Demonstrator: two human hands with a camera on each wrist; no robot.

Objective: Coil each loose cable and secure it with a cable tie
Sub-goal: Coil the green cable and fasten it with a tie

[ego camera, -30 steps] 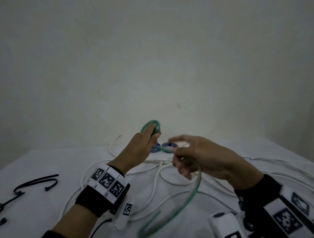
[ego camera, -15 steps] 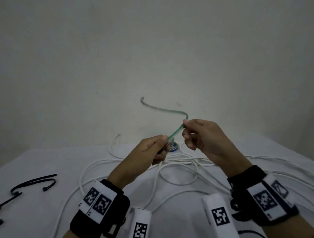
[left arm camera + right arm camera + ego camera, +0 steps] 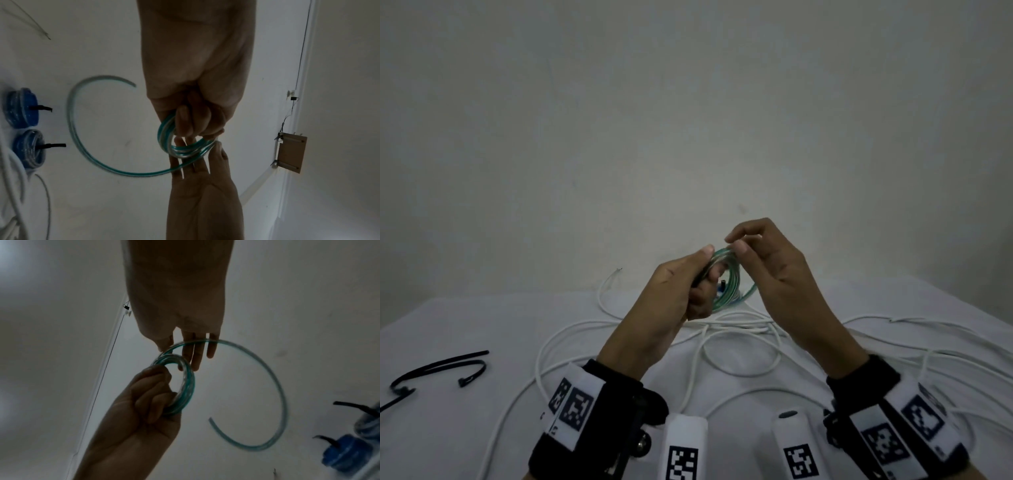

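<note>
A translucent green cable (image 3: 726, 279) is wound into a small coil that I hold up above the table. My left hand (image 3: 690, 286) grips the coil's near side, fingers curled through the ring (image 3: 180, 146). My right hand (image 3: 748, 248) meets the coil at its top, thumb tip (image 3: 218, 145) against the strands and the other fingers behind them. The cable's loose tail (image 3: 275, 386) swings in a wide open arc beside the coil, its end free in the air. Several loose white cables (image 3: 739, 342) lie tangled on the white table (image 3: 482, 325).
Two blue cable coils (image 3: 22, 107) (image 3: 30, 149), each bound with a black tie, lie on the table beyond my hands. Loose black cable ties (image 3: 441, 368) lie at the table's left. White cable loops run under both wrists. A pale wall stands behind the table.
The green cable's tail, stretched out upward half a second ago, has been brought round onto the coil. Both hands have risen and closed together.
</note>
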